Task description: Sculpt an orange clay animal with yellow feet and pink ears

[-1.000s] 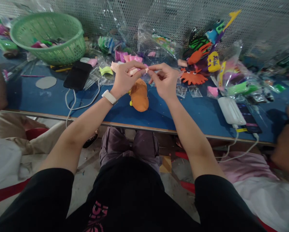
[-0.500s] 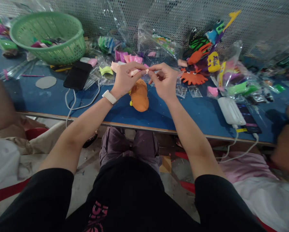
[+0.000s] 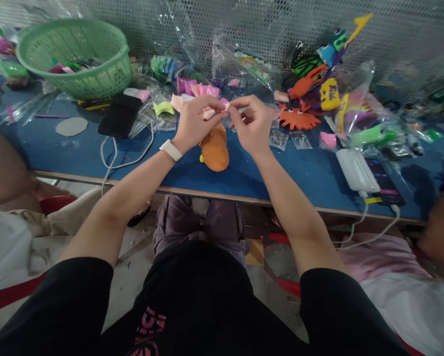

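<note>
Both pinches closed: left hand (image 3: 195,121) and right hand (image 3: 255,126) share pale bit (image 3: 226,106), beyond orange figure (image 3: 215,152). Light, even pressure should preserve its shape.

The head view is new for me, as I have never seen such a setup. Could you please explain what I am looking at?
There is no robot here. A camera on a person's head looks down at their own bare hands. The left hand and right hand pinch a small pale piece between their fingertips. Below them, an orange shape lies on the blue table. Around it are a green basket, a black device, an orange crab-like figure and clear plastic bags.
</note>
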`<state>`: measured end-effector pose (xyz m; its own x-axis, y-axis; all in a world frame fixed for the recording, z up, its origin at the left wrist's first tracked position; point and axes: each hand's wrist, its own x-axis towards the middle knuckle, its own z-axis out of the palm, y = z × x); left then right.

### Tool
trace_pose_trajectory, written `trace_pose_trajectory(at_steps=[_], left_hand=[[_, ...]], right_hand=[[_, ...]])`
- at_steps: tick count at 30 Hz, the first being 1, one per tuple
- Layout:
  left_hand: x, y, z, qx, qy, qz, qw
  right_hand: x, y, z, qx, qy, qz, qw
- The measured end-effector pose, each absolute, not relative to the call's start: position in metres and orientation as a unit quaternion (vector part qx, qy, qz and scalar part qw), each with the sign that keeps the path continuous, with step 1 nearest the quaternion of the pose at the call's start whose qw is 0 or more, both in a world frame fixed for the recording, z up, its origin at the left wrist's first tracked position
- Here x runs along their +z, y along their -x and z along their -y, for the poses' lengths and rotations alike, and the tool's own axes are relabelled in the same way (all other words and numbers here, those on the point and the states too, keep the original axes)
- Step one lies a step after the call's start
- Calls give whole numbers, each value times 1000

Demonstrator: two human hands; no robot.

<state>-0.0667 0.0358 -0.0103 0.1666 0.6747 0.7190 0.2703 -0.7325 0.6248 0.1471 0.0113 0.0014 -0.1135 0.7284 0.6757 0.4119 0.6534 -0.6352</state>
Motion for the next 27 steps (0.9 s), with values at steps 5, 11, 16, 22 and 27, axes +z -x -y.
trace_pose_trajectory(at_steps=[5, 11, 16, 22, 27], left_hand=[[-12, 65, -39, 576, -730, -320, 182], [-11, 65, -41, 582, -725, -325, 175], [-11, 67, -40, 570, -738, -315, 177], [-14, 70, -40, 557, -754, -313, 154], [-13, 70, -38, 528, -783, -310, 111]], right_hand=[[4, -143, -4, 144, 399, 738, 525], [7, -146, -6, 137, 404, 736, 526], [9, -149, -8, 128, 401, 742, 522], [8, -151, -6, 138, 406, 747, 509], [2, -152, -11, 133, 387, 760, 504]])
